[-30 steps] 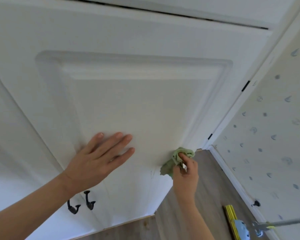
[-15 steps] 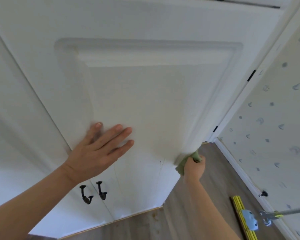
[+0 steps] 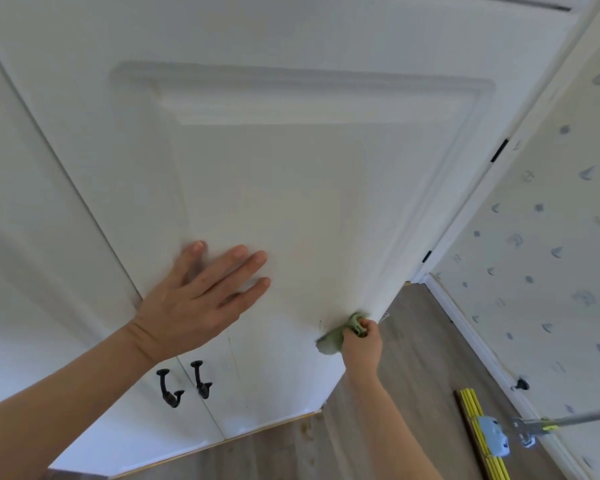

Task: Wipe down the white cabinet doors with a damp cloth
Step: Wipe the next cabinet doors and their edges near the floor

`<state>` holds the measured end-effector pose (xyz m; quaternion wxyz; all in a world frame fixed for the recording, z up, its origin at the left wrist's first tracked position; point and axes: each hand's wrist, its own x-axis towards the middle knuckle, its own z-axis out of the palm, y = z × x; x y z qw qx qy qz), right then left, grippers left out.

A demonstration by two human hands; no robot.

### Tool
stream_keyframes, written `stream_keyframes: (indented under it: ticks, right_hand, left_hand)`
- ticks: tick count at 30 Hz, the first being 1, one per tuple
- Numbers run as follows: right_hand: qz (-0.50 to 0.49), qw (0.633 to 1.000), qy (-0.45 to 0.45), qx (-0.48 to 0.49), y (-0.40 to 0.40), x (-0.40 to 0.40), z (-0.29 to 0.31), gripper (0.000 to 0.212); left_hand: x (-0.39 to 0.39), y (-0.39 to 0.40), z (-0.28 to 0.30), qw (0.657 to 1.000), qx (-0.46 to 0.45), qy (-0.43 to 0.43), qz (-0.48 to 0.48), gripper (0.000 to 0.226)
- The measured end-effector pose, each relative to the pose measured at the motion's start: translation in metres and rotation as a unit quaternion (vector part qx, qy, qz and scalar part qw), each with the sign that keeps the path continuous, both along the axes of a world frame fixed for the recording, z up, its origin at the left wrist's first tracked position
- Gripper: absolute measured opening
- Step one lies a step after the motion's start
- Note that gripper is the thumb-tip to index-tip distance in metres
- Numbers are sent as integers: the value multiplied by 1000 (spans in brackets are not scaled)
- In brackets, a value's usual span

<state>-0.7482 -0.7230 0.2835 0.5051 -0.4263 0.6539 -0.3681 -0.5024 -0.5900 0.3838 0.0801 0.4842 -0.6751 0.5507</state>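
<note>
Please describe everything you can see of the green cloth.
The small pale green soft fabric cloth is crumpled, not spread flat. The right hand grips its bunched upper part, and a loose flap hangs out to the left. It presses against the lower right part of the white panelled cabinet door, near the door's edge. Whether it is damp cannot be seen.

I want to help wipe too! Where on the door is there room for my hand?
The big bare patch is the flat panel above the left hand, up to the raised frame. A smaller gap lies between that hand and the right hand gripping the green cloth. It is crowded low down by the two black handles.
</note>
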Motion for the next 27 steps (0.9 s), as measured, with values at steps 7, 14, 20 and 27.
stream_keyframes:
  ticks: [7,14,20,27]
  right_hand:
    - [-32,993,-96,-66,29,38,18,19]
    - [10,990,-138,41,53,58,11,19]
    - [35,980,-178,-87,78,72,28,29]
    - [23,991,-131,17,82,70,7,27]
  left_hand:
    - [1,1,1,1000,5,10,-3,45]
    - [1,1,1,1000,17,5,-5,41]
    - [5,5,1,998,51,15,-18,45]
    - [13,23,18,997,73,19,-21,44]
